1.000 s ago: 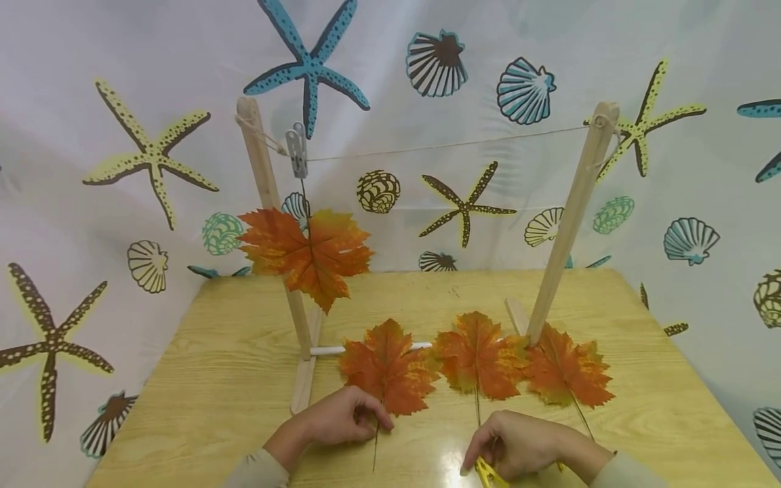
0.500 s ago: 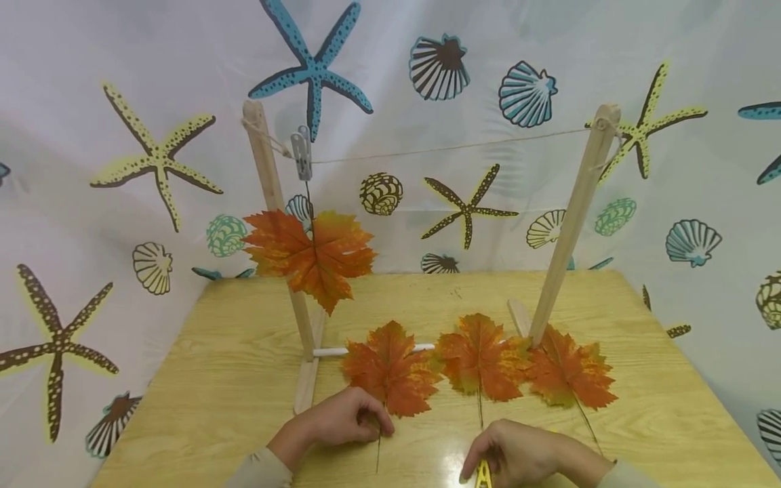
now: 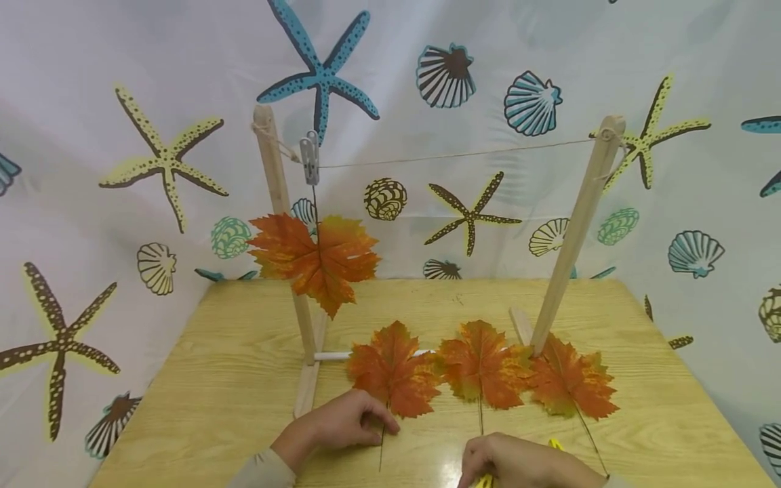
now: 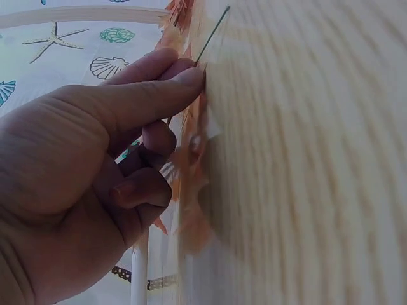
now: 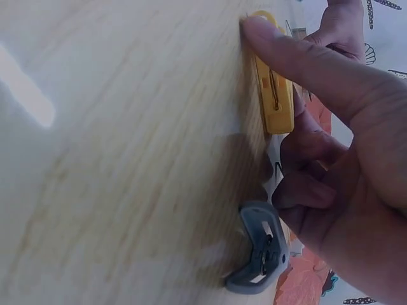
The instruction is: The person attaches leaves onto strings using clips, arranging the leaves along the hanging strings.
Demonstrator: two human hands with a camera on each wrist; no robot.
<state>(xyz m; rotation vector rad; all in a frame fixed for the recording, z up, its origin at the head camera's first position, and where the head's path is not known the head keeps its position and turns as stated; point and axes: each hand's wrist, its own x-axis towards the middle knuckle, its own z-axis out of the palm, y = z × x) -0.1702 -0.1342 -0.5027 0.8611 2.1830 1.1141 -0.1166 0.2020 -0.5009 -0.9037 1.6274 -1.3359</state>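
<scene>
My left hand (image 3: pixel 344 425) pinches the thin dark stem (image 4: pixel 213 33) of the left artificial maple leaf (image 3: pixel 395 371), which lies on the table. In the right wrist view, my right hand (image 5: pixel 343 121) holds a yellow clothespin (image 5: pixel 276 101) between thumb and fingers, close to the tabletop. The head view shows only a bit of that clothespin under my right hand. A grey clothespin (image 5: pixel 262 251) lies beside that hand. Two more orange leaves, a middle one (image 3: pixel 482 366) and a right one (image 3: pixel 570 376), lie with their stems towards me.
A wooden frame with a left post (image 3: pixel 274 163) and a right post (image 3: pixel 576 230) carries a string (image 3: pixel 451 157). A grey clothespin (image 3: pixel 310 159) on it holds a hanging leaf (image 3: pixel 317 257). Behind my right wrist, another yellow piece (image 3: pixel 555 444) shows on the table.
My right hand has moved slightly lower in the head view, and the yellow clothespin is now mostly hidden under it. The left hand stays at the stem. The whole view has shifted a little.
</scene>
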